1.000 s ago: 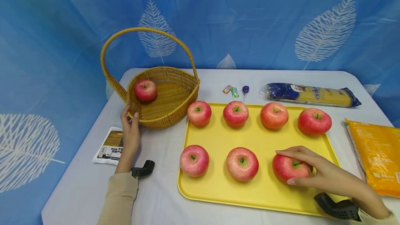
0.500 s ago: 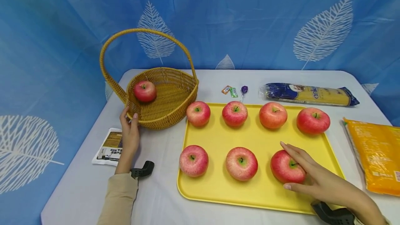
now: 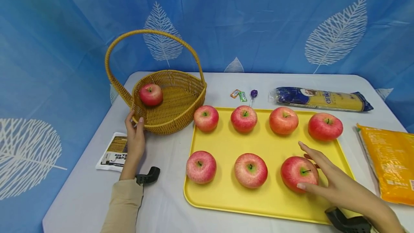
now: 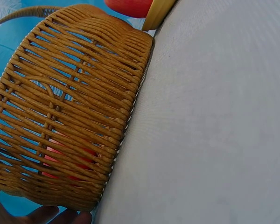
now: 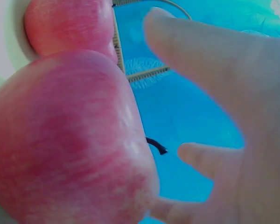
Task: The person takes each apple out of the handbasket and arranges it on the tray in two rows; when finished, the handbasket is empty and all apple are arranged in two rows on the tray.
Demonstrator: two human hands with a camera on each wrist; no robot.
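Observation:
A yellow wicker basket [image 3: 176, 121] with a tall arched handle stands at the left, one red apple [image 3: 151, 94] inside. My left hand [image 3: 135, 139] holds its near left side; in the left wrist view, fingertips [image 4: 79, 217] curl against the woven end. My right hand [image 3: 337, 186] is spread around the front-right apple [image 3: 299, 174] on the yellow tray [image 3: 245, 204], thumb on the near side. In the right wrist view, the fingers stand spread beside that apple [image 5: 74, 140] and its stem, a gap between thumb and fruit.
Several more apples sit on the tray, a back row and a front row, including the front-middle apple [image 3: 251, 170]. Behind lie wrapped candies [image 3: 239, 94], a lollipop [image 3: 253, 93] and a pasta pack [image 3: 323, 99]. An orange bag [image 3: 388, 164] lies right, a white pouch [image 3: 114, 152] left.
The right hand's fingers have loosened from across the top of the front-right apple and spread out to its right. The apple has barely shifted. My left hand has stayed at the basket.

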